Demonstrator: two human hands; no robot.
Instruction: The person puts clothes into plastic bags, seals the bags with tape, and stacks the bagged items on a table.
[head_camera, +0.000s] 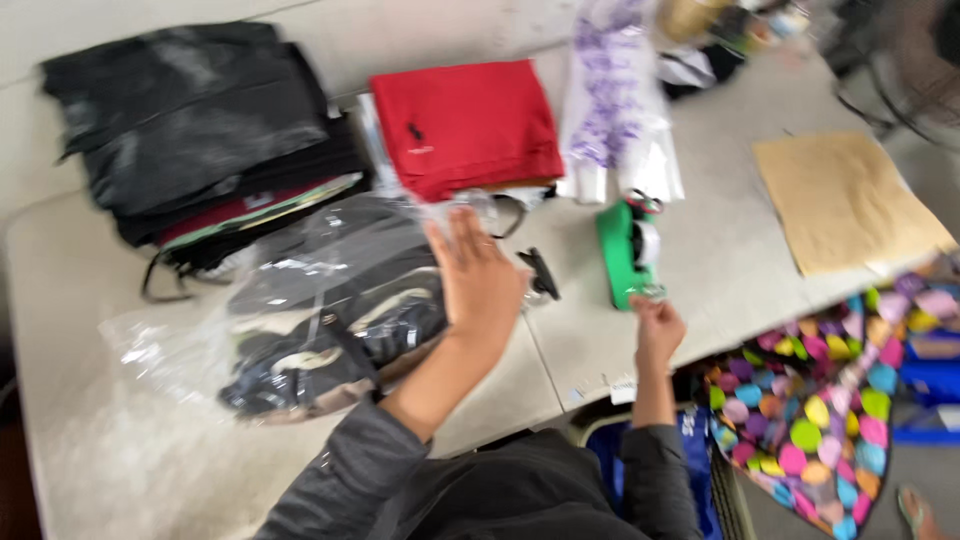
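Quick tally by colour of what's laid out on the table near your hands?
Black: 3 - folded stack, bagged garment under the left hand, small clip
Red: 1 - folded shirt
Green: 1 - tape dispenser by the right hand
White and purple: 1 - plastic bag
Brown: 1 - paper sheet
Total: 7

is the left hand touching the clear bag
Touching: the head view shows the left hand laid flat on the clear bag, palm pressing its right edge.
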